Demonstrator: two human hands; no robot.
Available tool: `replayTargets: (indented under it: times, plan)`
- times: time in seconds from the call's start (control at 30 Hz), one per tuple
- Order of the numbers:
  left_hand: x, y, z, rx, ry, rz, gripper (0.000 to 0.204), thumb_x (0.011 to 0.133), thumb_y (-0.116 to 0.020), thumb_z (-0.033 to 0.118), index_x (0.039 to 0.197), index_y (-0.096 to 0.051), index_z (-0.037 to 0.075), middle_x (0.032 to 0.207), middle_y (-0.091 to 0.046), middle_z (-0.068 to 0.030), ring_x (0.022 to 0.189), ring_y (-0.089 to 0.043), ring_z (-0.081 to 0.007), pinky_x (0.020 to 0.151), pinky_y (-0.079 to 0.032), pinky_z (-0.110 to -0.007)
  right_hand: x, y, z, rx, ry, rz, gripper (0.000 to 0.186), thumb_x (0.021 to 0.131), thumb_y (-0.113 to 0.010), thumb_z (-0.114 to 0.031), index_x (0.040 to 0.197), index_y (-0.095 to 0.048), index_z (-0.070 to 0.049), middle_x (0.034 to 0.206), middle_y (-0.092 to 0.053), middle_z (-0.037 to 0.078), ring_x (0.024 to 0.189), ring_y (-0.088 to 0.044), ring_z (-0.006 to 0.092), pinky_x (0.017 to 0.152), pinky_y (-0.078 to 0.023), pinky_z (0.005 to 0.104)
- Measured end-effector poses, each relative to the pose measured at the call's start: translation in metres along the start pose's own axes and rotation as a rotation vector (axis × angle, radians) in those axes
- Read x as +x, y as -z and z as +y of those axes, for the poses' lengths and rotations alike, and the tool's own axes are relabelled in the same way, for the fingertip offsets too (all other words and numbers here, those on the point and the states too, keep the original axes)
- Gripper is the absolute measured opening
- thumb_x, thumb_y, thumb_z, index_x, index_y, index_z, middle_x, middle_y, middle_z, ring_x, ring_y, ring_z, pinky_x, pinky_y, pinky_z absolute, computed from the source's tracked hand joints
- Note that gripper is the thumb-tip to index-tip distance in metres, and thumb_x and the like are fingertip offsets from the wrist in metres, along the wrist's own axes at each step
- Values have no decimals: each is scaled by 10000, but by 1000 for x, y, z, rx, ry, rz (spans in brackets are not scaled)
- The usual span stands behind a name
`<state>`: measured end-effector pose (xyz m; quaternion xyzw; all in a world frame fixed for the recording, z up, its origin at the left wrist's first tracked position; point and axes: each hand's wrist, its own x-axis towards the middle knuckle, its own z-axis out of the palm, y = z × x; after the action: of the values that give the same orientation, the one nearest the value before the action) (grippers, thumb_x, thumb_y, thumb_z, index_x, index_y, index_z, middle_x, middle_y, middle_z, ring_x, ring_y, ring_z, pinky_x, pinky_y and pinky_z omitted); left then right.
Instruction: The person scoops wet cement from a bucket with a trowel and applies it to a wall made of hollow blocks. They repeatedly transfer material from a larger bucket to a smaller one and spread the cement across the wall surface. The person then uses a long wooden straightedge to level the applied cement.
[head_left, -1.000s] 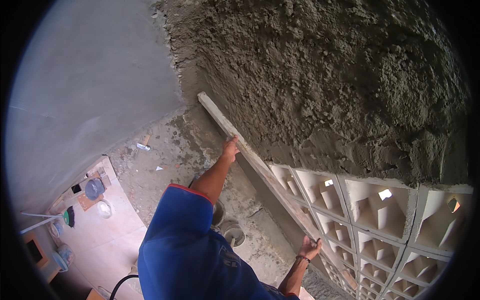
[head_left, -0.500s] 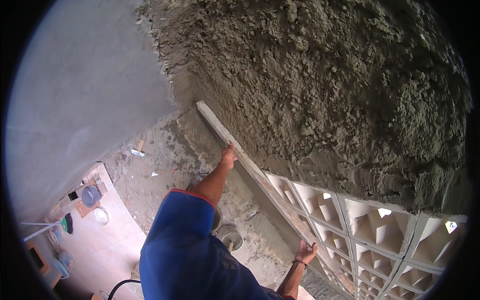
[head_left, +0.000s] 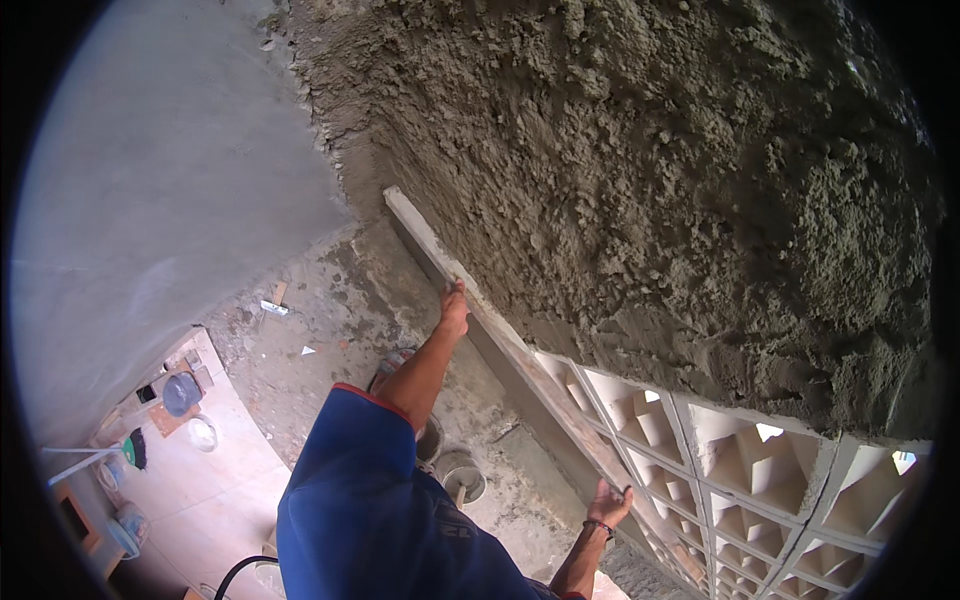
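Observation:
A long wooden straightedge (head_left: 520, 365) lies slantwise against the wall, at the lower edge of a thick coat of rough wet grey mortar (head_left: 640, 180). My left hand (head_left: 455, 308) grips the board near its upper end, with the arm stretched out. My right hand (head_left: 608, 503), a band on its wrist, holds the board's lower part with the fingers spread against it. My blue shirt (head_left: 380, 510) fills the bottom middle.
White patterned vent blocks (head_left: 760, 480) form the wall below the mortar. A smooth grey plastered wall (head_left: 170, 200) stands at the left. On the mortar-strewn floor lie two buckets (head_left: 462, 478), a trowel (head_left: 273, 307) and, at far left, tools on a tiled patch (head_left: 180, 395).
Both hands stay on the straightedge. The board and my left hand shifted only slightly along the mortar's edge, and the view wobbled a little.

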<state>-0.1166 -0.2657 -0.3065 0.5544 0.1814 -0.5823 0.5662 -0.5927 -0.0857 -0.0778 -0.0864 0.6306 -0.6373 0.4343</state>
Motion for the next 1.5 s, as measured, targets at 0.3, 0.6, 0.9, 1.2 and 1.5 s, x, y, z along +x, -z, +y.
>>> replayTargets:
  times: [0.3,0.6,0.9,1.2,1.5]
  plan:
    - [-41,-14,53,39,-188,-9,784,984,-515,476,1562,-117,128,1596,-214,-133,1428,-278,-334,1108,-285,-543,-11,-20,-8,46,-20,10,428,854,-723,-347,1132,-516,-95,1095,-573,156,1002,-615,323,875,-569,469]
    - [-92,-32,84,83,-176,-4,805,992,-493,480,1565,-70,106,1606,-173,-155,1432,-276,-354,1126,-287,-513,-5,-5,-13,125,-49,-29,395,832,-756,-317,1076,-541,-92,1096,-544,152,987,-607,327,884,-561,503]
    - [-70,-20,75,42,-245,-25,803,991,-510,447,1562,-71,94,1566,-277,-151,1365,-376,-326,1095,-342,-473,-6,-4,-11,167,-47,-49,402,844,-751,-285,1127,-535,-96,1103,-517,126,1025,-574,362,938,-527,529]
    - [-95,-32,84,130,-187,40,829,984,-520,468,1559,-56,93,1576,-259,-134,1315,-447,-337,1072,-364,-491,-5,-4,-10,140,-56,10,358,826,-768,-294,1051,-562,-106,952,-539,87,884,-610,322,905,-560,523]
    - [-40,-20,42,111,-174,74,715,991,-541,412,1535,-198,100,1509,-387,-103,1290,-446,-278,931,-446,-402,9,4,1,110,-77,80,487,837,-747,-300,1221,-519,-106,1184,-498,153,1057,-562,367,888,-566,502]
